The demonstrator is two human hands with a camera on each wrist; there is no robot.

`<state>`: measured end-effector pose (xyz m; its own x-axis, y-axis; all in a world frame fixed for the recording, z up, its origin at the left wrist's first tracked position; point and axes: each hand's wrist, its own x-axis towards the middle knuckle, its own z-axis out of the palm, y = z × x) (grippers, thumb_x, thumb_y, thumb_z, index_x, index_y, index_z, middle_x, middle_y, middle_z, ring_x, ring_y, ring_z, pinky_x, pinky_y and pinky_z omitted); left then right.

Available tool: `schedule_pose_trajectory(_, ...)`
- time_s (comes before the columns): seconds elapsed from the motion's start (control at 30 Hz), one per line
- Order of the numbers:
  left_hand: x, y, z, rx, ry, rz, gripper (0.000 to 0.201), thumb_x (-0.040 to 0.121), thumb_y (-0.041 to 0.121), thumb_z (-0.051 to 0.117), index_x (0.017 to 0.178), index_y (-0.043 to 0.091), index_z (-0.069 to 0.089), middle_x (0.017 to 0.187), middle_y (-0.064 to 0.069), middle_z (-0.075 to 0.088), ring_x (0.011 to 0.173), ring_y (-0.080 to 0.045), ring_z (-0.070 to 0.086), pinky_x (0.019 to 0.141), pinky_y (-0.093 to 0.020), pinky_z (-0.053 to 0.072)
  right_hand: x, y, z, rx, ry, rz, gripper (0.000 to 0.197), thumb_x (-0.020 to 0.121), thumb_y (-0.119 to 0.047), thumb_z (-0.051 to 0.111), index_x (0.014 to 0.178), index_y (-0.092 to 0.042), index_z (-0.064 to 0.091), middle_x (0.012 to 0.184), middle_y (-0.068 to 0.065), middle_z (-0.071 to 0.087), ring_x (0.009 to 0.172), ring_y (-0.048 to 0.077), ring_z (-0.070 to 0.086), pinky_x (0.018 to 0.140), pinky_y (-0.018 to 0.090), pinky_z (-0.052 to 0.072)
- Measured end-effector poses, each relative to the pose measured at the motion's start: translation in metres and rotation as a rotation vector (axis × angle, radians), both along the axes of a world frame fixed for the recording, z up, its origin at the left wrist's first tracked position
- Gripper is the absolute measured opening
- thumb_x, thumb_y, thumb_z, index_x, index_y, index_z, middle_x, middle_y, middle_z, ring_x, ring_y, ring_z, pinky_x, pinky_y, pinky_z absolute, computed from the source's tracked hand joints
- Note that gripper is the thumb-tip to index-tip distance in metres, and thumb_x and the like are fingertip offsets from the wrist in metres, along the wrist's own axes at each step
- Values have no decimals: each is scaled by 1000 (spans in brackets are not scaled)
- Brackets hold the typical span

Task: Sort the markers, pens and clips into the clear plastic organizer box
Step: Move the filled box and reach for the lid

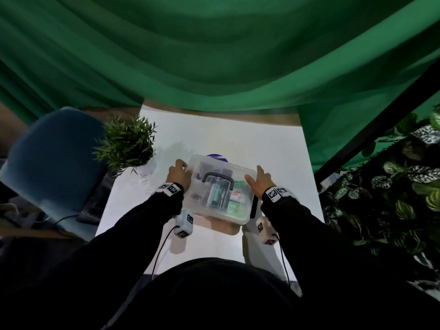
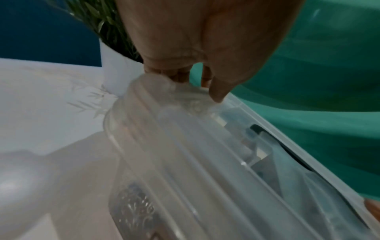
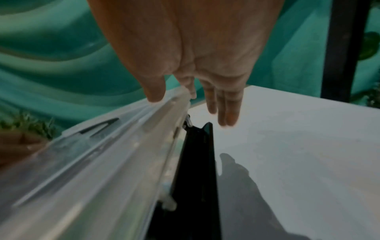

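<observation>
- Head view: clear plastic organizer box (image 1: 221,186) with grey handle sits mid white table (image 1: 273,144), lid on, long axis running left-right between both hands
- left hand (image 1: 177,175) curls over the far-left corner
- right hand (image 1: 258,181) rests flat-fingered along the right edge, gripping nothing

left: potted plant (image 1: 128,141) near box (image 1: 220,186) | right: bare table (image 1: 285,163) | behind: purple object (image 1: 217,157), perhaps touching
</observation>
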<state>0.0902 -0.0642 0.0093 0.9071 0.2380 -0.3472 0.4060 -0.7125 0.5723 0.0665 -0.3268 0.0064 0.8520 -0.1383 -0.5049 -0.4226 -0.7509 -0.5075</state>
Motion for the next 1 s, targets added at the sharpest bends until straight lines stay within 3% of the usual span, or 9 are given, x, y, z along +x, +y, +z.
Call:
schedule_pose_trajectory(0.17, -4, 3, -10, 75, 7, 30, 36, 96, 38, 47, 126, 18, 48, 126, -19, 48, 115, -38, 49, 96, -46, 38, -12, 6, -8, 93, 140, -62, 71, 99, -54, 25, 154, -19, -3, 150, 22, 35, 134, 37, 42, 109, 40, 30)
schedule_pose_trajectory(0.33, -15, 13, -20, -256, 227, 165, 65, 97, 50, 38, 143, 7, 22, 137, -26, 45, 120, -41, 49, 100, -42, 40, 4, 18, -4, 117, 123, -103, 66, 99, -54, 22, 154, -23, 1, 153, 19, 30, 137, 38, 37, 115, 45, 26)
schedule_pose_trajectory(0.5, -20, 19, -17, -276, 270, 217, 71, 96, 50, 43, 139, -4, 27, 135, -25, 48, 116, -38, 53, 89, -36, 42, 1, 27, -1, 220, 92, -150, 71, 101, -48, 31, 154, -14, -3, 157, 17, 21, 142, 34, 30, 115, 39, 21)
schedule_pose_trajectory(0.57, -15, 19, -5, -217, 246, 235, 69, 94, 40, 52, 139, -4, 23, 135, -25, 48, 118, -38, 53, 93, -38, 43, 5, 28, 3, 127, 109, -207, 77, 98, -48, 41, 151, -5, 7, 149, 23, 36, 133, 37, 42, 108, 40, 32)
schedule_pose_trajectory(0.63, -10, 15, 8, -123, 193, 227, 62, 92, 27, 57, 136, -2, 23, 131, -26, 51, 116, -40, 54, 92, -40, 43, 13, 32, 14, 25, 85, -221, 68, 96, -42, 50, 141, 3, 26, 138, 24, 48, 124, 36, 51, 98, 37, 40)
schedule_pose_trajectory(0.7, -8, 9, 17, -92, 157, 211, 60, 91, 22, 58, 134, -1, 23, 127, -25, 54, 114, -41, 55, 90, -41, 44, 18, 42, 26, -35, 61, -166, 59, 95, -33, 54, 135, 5, 33, 137, 23, 48, 125, 35, 49, 97, 35, 41)
schedule_pose_trajectory(0.8, -9, -2, 17, -35, 149, 157, 59, 90, 26, 62, 130, 1, 27, 127, -23, 54, 113, -41, 55, 90, -43, 45, 18, 62, 27, -94, 38, -136, 55, 95, -19, 53, 139, 5, 29, 140, 22, 39, 127, 35, 45, 102, 37, 38)
schedule_pose_trajectory(0.87, -12, -9, 12, 5, 145, 151, 58, 89, 26, 63, 128, 2, 28, 128, -23, 52, 114, -42, 54, 91, -46, 45, 14, 75, 24, -149, 23, -146, 71, 90, -16, 60, 145, 3, 19, 142, 21, 34, 128, 36, 43, 105, 40, 38)
schedule_pose_trajectory(1.0, -16, -20, 11, 103, 105, 156, 50, 91, 20, 59, 127, 1, 30, 126, -23, 51, 113, -43, 55, 90, -46, 46, 11, 86, 17, -275, 3, -79, 92, 90, -31, 60, 151, -3, -3, 142, 26, 29, 125, 38, 42, 105, 42, 38)
